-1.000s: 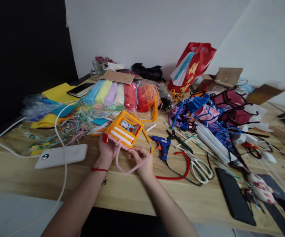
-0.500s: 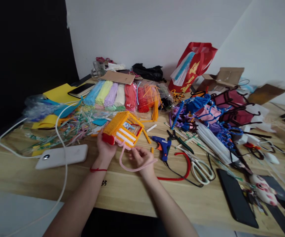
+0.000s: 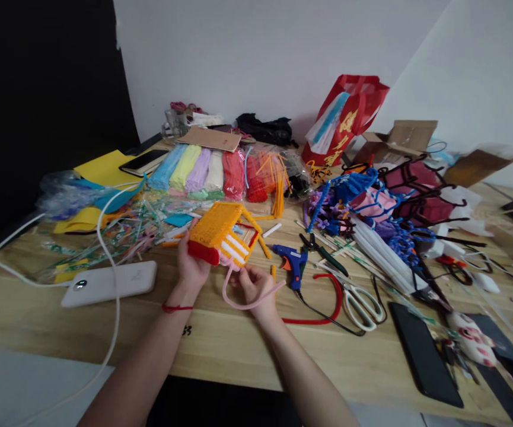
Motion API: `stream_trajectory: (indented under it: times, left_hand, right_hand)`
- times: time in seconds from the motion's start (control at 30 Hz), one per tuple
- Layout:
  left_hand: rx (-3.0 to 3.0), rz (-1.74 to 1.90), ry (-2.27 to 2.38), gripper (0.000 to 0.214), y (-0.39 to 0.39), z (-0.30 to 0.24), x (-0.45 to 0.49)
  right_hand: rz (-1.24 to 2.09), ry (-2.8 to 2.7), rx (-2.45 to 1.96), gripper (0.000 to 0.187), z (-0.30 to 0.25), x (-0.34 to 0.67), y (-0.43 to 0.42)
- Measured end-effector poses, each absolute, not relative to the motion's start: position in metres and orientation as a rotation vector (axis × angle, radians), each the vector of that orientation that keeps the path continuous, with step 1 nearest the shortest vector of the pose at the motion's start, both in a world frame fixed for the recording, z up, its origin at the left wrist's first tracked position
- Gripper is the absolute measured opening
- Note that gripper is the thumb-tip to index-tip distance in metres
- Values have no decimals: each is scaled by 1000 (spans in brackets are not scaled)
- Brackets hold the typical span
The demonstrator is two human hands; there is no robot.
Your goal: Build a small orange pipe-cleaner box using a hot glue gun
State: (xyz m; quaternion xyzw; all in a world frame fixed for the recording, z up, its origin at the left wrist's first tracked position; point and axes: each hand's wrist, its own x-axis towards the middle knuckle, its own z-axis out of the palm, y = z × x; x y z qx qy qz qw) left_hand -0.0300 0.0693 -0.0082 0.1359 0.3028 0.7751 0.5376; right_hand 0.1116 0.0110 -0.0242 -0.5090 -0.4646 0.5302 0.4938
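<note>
My left hand (image 3: 193, 267) is closed round the left end of a small house made of pipe cleaners (image 3: 217, 228). The house has an orange roof, a red edge at the lower left and orange-and-white striped walls. A long pink pipe cleaner (image 3: 229, 296) hangs in a loop from its lower corner. My right hand (image 3: 256, 287) is at that corner, fingers pinched by the start of the pink pipe cleaner, whose free end curves across the hand. A blue hot glue gun (image 3: 295, 261) lies just right of my right hand.
Scissors (image 3: 363, 305), pliers (image 3: 322, 254) and a red pipe cleaner (image 3: 338, 296) lie to the right. Bundles of coloured pipe cleaners (image 3: 199, 169) fill the back. A white power bank (image 3: 109, 284) with a cable (image 3: 117, 302) is at left, a black phone (image 3: 425, 353) at right.
The house has tipped so that more of its orange roof faces me, and it has shifted slightly right. The pink loop has swung a little right. Both hands keep their hold.
</note>
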Motion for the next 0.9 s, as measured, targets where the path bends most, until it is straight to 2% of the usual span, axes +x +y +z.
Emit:
stream_trajectory:
  times: [0.33, 0.9]
  left_hand:
    - [491, 1828, 735, 42, 67, -14, -27]
    - [715, 1820, 803, 49, 63, -15, -20]
  right_hand:
    - [1470, -761, -1244, 17, -25, 105, 14]
    - [1528, -649, -1319, 20, -32, 103, 19]
